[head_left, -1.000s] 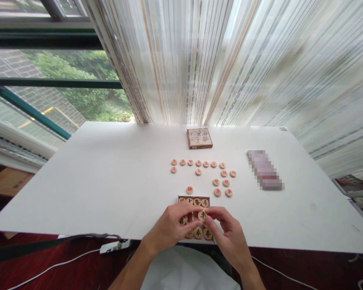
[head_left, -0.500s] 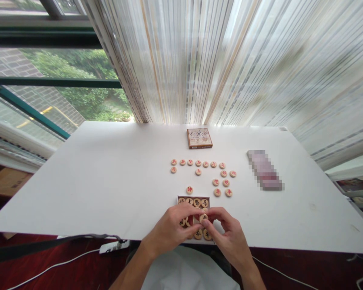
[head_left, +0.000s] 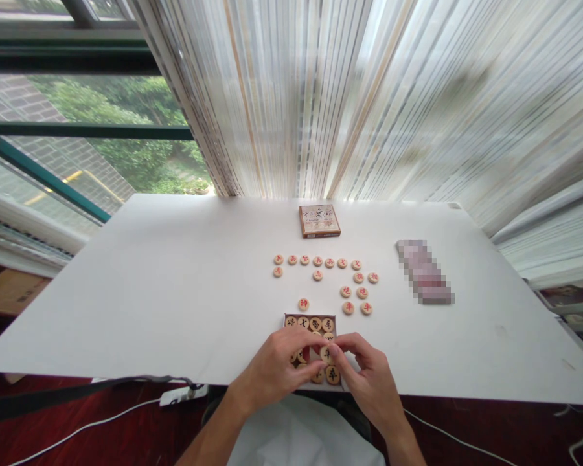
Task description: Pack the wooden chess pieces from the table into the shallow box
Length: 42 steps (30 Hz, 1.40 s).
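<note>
A shallow open box (head_left: 285, 319) of round wooden Chinese chess pieces with black characters lies at the table's near side, partly hidden under both hands. My right hand (head_left: 369, 369) has thumb and forefinger closed at the edge of one black-marked chess piece (head_left: 326, 355), over the box's right part. From the other side my left hand (head_left: 274, 362) reaches across the box, thumb and forefinger curved apart around a gap. Its fingertips come close to the same piece; whether they touch it I cannot tell. Just beyond the box sits a red-marked piece (head_left: 304, 304).
Several red-marked pieces (head_left: 317, 261) lie in a row and small groups on the white table (head_left: 175, 278). Farther back is a flat printed box (head_left: 319, 221). To the right lies a pixelated pinkish object (head_left: 423, 272). A power strip (head_left: 182, 395) is below the front edge.
The chess piece at my right fingers has shifted slightly down, and its face has turned. The right thumb has moved up a little. My left hand stays nearly still.
</note>
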{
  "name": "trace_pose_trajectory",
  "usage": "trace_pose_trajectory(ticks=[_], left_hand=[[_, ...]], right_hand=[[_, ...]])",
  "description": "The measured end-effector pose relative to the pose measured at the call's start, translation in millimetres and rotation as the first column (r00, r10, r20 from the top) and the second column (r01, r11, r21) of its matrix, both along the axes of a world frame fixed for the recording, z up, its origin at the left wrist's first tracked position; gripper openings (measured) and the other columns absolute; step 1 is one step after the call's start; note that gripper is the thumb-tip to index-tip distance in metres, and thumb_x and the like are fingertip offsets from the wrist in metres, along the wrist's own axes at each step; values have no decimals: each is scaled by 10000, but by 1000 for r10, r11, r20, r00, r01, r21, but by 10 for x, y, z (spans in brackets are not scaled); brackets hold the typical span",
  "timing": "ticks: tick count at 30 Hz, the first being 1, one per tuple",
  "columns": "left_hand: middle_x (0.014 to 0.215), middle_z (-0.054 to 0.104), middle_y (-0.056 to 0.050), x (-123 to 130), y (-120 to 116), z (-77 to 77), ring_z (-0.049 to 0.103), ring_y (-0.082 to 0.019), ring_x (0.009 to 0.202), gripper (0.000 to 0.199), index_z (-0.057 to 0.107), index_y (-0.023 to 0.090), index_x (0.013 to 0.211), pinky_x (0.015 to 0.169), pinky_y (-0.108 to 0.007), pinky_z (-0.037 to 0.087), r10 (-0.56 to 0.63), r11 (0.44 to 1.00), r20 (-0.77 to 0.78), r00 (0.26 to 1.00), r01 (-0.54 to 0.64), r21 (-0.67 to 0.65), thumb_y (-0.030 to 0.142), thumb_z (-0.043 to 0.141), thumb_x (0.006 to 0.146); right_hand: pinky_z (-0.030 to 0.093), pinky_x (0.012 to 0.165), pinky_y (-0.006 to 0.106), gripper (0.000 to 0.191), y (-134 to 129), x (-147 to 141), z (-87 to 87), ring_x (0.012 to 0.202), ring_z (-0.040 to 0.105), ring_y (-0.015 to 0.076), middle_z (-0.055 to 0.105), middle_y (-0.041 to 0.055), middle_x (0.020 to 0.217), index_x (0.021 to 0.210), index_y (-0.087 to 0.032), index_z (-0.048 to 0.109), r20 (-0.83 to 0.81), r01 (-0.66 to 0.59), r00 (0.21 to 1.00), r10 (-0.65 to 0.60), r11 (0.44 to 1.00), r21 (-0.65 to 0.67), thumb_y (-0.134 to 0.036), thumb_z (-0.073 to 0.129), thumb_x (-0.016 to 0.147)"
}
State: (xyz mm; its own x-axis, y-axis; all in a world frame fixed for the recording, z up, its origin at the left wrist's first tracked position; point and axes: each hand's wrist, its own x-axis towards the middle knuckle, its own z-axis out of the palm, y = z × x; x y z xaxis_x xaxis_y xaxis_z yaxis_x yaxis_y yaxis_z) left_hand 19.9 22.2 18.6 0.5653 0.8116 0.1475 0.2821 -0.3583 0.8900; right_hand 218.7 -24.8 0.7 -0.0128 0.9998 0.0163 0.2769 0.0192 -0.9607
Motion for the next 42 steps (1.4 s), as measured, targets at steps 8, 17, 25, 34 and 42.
trace_pose_trajectory(ticks=[8,17,25,34,42], left_hand=[[1010,731,-20,-32,0,-29,666,-149,857,267,700,251,1154,862,-270,531,44,999,11,999,-44,-12,243,713,887],[1102,734,-58,-60,13,2,692,-179,929,278,704,239,1175,911,-302,555,63,995,17,998,-61,-76,307,700,905],[1089,737,-66,-72,0,88,681,-184,931,288,694,227,1207,865,-291,549,51,993,4,999,-50,-106,312,655,934],[927,733,-37,8,-19,99,645,-158,809,243,701,189,1063,735,-241,513,133,974,-24,991,-135,-182,381,662,920],[801,712,-8,67,-41,88,610,-125,693,191,720,184,949,655,-212,476,202,968,-3,979,-201,-151,366,681,907]], right_hand=[[548,850,260,195,-7,7,3,938,708,190,748,47,1026,1074,-235,701,-12,-14,1000,14,1000,-27,-351,566,995],[588,878,300,224,-24,-21,37,970,712,207,740,66,1058,1163,-229,673,-34,-60,998,61,998,23,-316,609,967],[592,872,318,219,-35,-18,23,960,709,208,739,64,1055,1160,-232,677,-47,-46,998,49,997,54,-301,620,961],[581,808,279,207,-32,-63,92,864,696,176,728,37,985,1136,-241,672,15,-77,997,75,984,162,-212,652,932],[582,766,289,202,-36,-107,124,835,693,188,718,43,931,1123,-244,659,121,-79,992,46,955,287,-183,638,932]])
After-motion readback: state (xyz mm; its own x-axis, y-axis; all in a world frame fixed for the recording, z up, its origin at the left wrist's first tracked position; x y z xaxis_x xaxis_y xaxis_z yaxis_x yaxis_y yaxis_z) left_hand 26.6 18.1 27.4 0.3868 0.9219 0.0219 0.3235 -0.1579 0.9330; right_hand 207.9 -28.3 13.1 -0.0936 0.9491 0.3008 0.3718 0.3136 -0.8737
